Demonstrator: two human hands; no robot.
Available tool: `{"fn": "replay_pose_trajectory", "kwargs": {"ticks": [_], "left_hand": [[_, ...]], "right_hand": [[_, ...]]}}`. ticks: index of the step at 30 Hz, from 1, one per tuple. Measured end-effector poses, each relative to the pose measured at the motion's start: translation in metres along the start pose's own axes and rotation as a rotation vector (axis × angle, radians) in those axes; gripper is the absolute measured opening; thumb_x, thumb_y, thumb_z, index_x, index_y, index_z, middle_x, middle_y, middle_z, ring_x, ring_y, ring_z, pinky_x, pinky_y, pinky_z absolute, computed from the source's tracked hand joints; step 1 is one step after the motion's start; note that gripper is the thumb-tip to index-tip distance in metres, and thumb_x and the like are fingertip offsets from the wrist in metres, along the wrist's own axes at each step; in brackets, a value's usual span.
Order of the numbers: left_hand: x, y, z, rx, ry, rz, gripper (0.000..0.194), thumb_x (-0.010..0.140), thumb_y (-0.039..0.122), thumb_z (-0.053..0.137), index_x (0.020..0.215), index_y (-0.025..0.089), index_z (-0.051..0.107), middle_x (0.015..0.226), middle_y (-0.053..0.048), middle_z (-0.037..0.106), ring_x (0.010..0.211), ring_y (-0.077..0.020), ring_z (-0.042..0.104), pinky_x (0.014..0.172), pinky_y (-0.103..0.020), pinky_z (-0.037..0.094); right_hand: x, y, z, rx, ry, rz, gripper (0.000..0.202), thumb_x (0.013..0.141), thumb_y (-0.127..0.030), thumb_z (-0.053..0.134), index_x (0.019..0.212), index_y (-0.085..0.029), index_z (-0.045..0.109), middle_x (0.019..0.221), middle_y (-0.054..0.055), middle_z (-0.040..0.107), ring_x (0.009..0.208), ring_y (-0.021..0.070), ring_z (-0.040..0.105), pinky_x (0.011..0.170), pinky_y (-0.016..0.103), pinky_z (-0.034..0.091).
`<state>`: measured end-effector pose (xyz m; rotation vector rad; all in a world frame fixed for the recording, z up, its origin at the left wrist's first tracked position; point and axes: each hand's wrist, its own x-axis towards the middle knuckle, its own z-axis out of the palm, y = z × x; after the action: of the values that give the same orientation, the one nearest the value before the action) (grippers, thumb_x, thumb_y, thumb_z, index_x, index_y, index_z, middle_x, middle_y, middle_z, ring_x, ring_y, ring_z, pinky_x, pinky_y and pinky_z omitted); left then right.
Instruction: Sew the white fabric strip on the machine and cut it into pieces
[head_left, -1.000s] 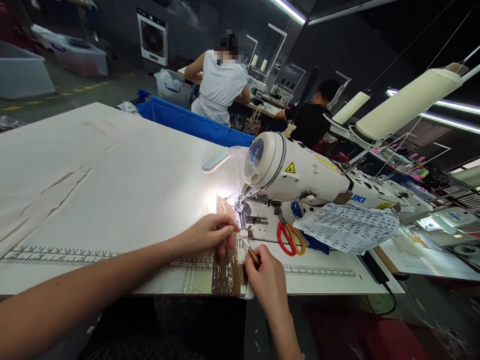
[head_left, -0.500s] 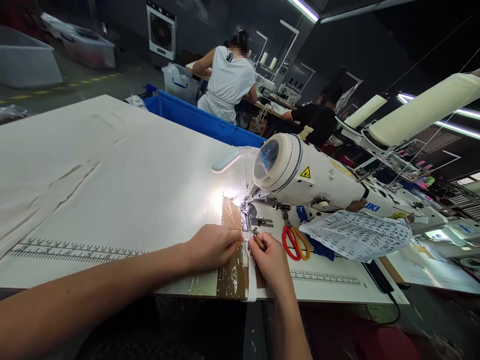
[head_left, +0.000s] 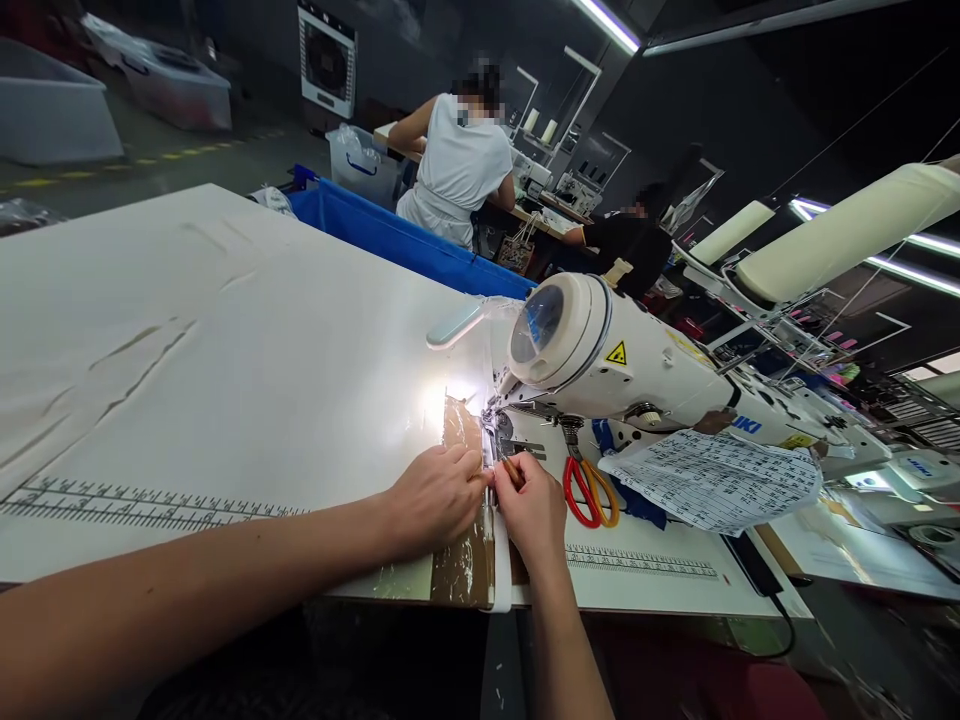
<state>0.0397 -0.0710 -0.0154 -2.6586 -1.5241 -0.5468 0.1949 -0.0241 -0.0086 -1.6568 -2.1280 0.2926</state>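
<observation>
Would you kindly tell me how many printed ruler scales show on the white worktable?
2: a left scale reaching the left forearm, and a right scale beside the right forearm. More may be hidden beneath them.

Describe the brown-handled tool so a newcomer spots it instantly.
Start at the big white sewing machine; below its lit needle end, two hands meet. In the right hand, by the thumb and fingers, is the brown-handled tool. Its short, single brown handle sets it apart from the scissors just right, with red and orange loops.
</observation>
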Motion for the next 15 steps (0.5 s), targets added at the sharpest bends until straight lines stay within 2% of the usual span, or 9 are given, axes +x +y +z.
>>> {"fn": "replay_pose_trajectory", "kwargs": {"ticks": [4, 6, 9, 12, 15], "left_hand": [[0.001, 0.001, 0.003, 0.023, 0.014, 0.023, 0.019, 0.092, 0.019, 0.044, 0.100, 0.013, 0.060, 0.087, -0.008, 0.058, 0.079, -0.0223, 0.054, 0.063, -0.035, 0.041], [0.002, 0.002, 0.004, 0.046, 0.027, 0.024, 0.019, 0.092, 0.019, 0.044, 0.100, 0.012, 0.060, 0.087, -0.008, 0.058, 0.078, -0.0219, 0.055, 0.062, -0.035, 0.039], [0.002, 0.002, 0.007, 0.063, 0.042, 0.025, 0.019, 0.093, 0.019, 0.044, 0.101, 0.011, 0.059, 0.085, -0.008, 0.058, 0.076, -0.0215, 0.055, 0.060, -0.034, 0.038], [0.003, 0.002, 0.007, 0.055, 0.017, 0.024, 0.020, 0.092, 0.021, 0.047, 0.103, 0.011, 0.059, 0.086, -0.007, 0.058, 0.077, -0.0213, 0.055, 0.060, -0.033, 0.037], [0.002, 0.002, 0.004, 0.043, -0.003, 0.008, 0.022, 0.093, 0.021, 0.045, 0.107, 0.011, 0.059, 0.089, -0.007, 0.059, 0.079, -0.0207, 0.056, 0.062, -0.033, 0.038]], "right_hand": [[-0.004, 0.001, -0.003, 0.036, 0.006, -0.019, 0.024, 0.082, -0.041, 0.047, 0.068, -0.023, 0.053, 0.061, 0.000, 0.061, 0.058, 0.0182, 0.053, 0.053, 0.026, 0.030], [-0.015, 0.005, -0.012, 0.072, -0.014, -0.034, 0.027, 0.087, -0.046, 0.044, 0.083, -0.023, 0.057, 0.068, 0.001, 0.066, 0.062, 0.0191, 0.059, 0.055, 0.026, 0.037], [-0.044, 0.018, -0.030, 0.144, -0.019, -0.035, 0.030, 0.094, -0.047, 0.039, 0.103, -0.022, 0.052, 0.078, 0.002, 0.070, 0.065, 0.0181, 0.065, 0.056, 0.025, 0.046], [-0.070, 0.032, -0.041, 0.191, 0.023, -0.043, 0.027, 0.095, -0.045, 0.044, 0.101, -0.022, 0.057, 0.087, 0.004, 0.072, 0.070, 0.0173, 0.069, 0.057, 0.023, 0.051], [-0.078, 0.036, -0.041, 0.146, 0.079, -0.142, 0.024, 0.095, -0.041, 0.047, 0.096, -0.022, 0.061, 0.088, 0.005, 0.073, 0.074, 0.0177, 0.071, 0.061, 0.023, 0.053]]}}
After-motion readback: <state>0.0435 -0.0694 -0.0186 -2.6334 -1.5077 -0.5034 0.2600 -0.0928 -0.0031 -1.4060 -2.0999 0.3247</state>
